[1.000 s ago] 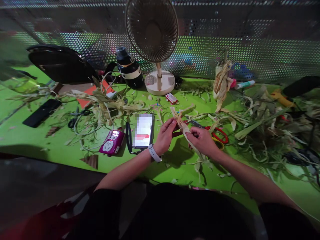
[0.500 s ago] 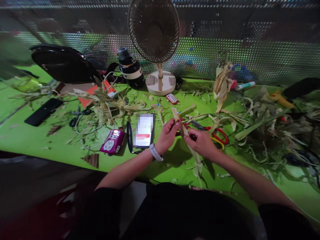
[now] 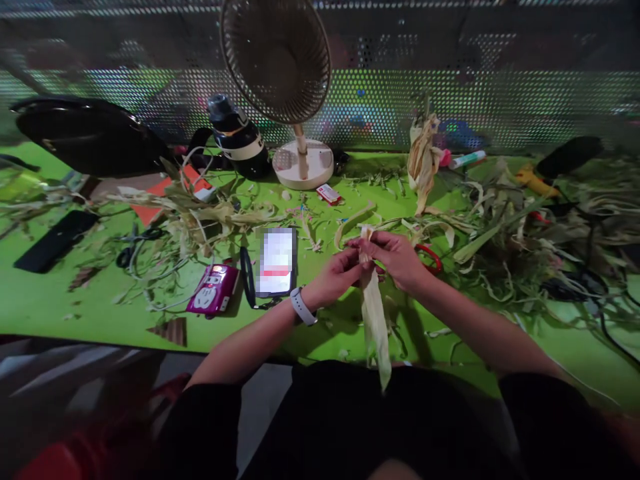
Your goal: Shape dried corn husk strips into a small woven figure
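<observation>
A pale corn husk (image 3: 376, 327) hangs down from my two hands over the front of the green table (image 3: 105, 307). My left hand (image 3: 337, 273) grips it from the left side, fingers closed. From the right, my right hand (image 3: 393, 257) pinches the husk near its top, thumb towards me. The fingertips of both hands meet around a small bundled end of husk. Red-handled scissors (image 3: 431, 259) lie just behind my right hand, mostly hidden by it. A curved husk strip (image 3: 350, 220) rests on the table beyond my hands.
Left of my hands lie a lit phone (image 3: 277, 262), a purple power socket (image 3: 213, 291) and dark scissors (image 3: 131, 248). A fan (image 3: 303, 163) and a bottle (image 3: 240, 143) stand at the back. A husk figure (image 3: 423, 160) stands back right, and a husk heap (image 3: 505, 247) covers the right side.
My right hand has moved up to the top of the husk, beside the left fingers. The husk's long end now hangs straighter towards me. The view has shifted slightly right.
</observation>
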